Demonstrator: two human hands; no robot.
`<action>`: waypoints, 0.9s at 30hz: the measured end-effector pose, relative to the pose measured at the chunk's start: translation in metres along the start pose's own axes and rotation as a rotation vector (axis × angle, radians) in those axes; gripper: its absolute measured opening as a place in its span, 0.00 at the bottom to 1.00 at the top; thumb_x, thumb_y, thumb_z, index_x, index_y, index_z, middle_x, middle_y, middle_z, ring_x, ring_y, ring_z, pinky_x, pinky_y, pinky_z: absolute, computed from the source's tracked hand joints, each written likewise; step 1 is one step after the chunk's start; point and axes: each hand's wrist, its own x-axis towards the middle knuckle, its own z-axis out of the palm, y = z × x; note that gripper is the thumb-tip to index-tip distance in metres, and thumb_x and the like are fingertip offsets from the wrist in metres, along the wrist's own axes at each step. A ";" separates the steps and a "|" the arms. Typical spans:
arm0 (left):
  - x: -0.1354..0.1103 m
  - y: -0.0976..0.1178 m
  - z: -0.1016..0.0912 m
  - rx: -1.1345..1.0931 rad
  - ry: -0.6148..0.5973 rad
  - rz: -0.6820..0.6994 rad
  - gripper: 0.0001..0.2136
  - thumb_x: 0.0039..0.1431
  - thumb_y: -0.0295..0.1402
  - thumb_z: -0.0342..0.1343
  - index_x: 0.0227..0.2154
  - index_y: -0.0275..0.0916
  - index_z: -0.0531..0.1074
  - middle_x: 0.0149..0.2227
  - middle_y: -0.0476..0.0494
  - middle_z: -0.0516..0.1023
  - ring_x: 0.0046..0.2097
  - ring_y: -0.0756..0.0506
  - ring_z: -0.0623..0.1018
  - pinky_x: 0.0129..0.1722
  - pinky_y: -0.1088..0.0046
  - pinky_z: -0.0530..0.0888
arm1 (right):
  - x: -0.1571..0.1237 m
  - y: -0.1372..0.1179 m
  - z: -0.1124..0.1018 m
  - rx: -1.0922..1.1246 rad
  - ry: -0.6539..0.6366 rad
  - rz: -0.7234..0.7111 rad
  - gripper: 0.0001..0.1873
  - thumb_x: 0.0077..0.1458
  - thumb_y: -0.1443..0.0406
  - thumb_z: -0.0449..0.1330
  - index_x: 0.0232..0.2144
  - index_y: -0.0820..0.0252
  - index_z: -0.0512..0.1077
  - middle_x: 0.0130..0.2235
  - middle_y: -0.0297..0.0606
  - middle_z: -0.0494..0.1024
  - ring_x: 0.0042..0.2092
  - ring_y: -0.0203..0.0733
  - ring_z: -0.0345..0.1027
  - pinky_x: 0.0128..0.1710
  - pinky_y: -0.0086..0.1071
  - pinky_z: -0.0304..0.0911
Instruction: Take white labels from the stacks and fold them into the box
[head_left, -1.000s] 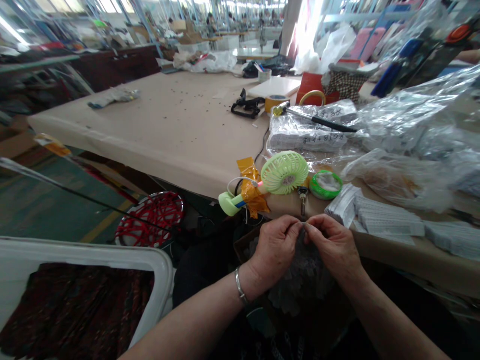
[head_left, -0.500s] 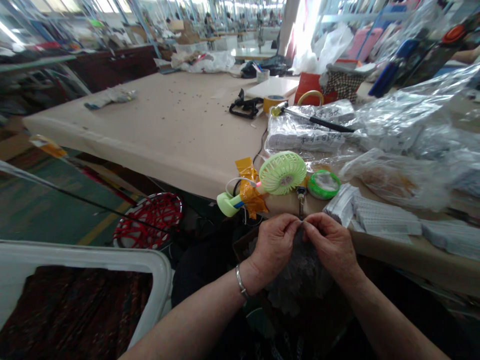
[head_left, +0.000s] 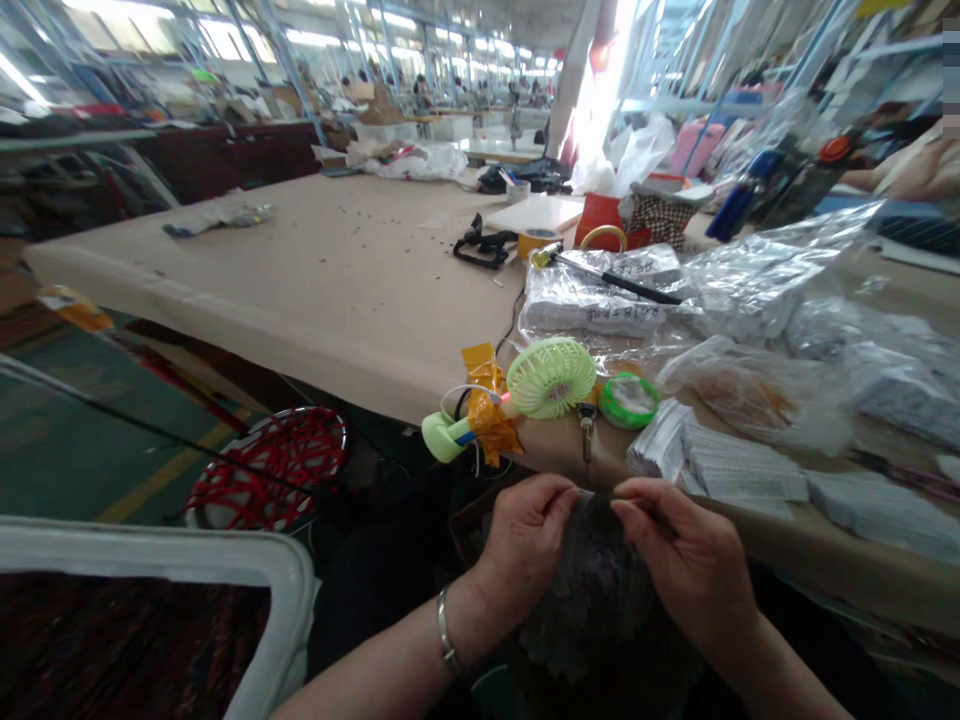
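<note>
My left hand (head_left: 525, 545) and my right hand (head_left: 686, 560) are both pinched on the top edge of a grey lacy piece of fabric (head_left: 592, 590), which hangs between them below the table's front edge. A thin metal bracelet sits on my left wrist. Just above the hands a small metal clamp-like tool (head_left: 584, 432) sticks out from the table edge. A light green handheld fan (head_left: 550, 378), taped with yellow tape (head_left: 486, 400), lies on the table edge beside a green tape roll (head_left: 628, 399).
A large beige table (head_left: 330, 270) stretches ahead. Clear plastic bags of white items (head_left: 750, 290) and stacks of white labels (head_left: 735, 465) fill its right side. A white bin of dark fabric (head_left: 150, 620) stands at lower left, near a red wire basket (head_left: 270, 470).
The view has tilted upward, so hands and table sit lower in the picture. My fingertips, which were touching, have drawn a little apart along the fabric's top edge.
</note>
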 end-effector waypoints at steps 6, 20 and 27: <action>0.001 -0.020 -0.003 -0.014 0.078 -0.031 0.10 0.54 0.31 0.54 0.38 0.41 0.78 0.40 0.45 0.80 0.41 0.45 0.78 0.45 0.70 0.71 | 0.055 0.014 -0.030 -0.579 0.197 -0.357 0.14 0.57 0.62 0.55 0.45 0.59 0.72 0.46 0.45 0.75 0.51 0.52 0.63 0.50 0.45 0.60; -0.026 -0.030 0.011 0.036 -0.038 -0.159 0.10 0.55 0.34 0.52 0.27 0.38 0.77 0.26 0.48 0.77 0.31 0.47 0.74 0.33 0.75 0.67 | 0.002 0.056 -0.043 -0.544 0.270 -0.340 0.10 0.53 0.62 0.60 0.38 0.57 0.73 0.46 0.43 0.75 0.54 0.54 0.62 0.55 0.51 0.55; -0.035 -0.022 0.027 -0.054 -0.139 -0.191 0.10 0.55 0.33 0.51 0.24 0.37 0.74 0.23 0.49 0.73 0.29 0.49 0.70 0.30 0.76 0.65 | -0.015 0.069 -0.019 -0.727 0.254 -0.329 0.14 0.55 0.67 0.59 0.45 0.54 0.72 0.49 0.37 0.76 0.57 0.53 0.60 0.60 0.57 0.41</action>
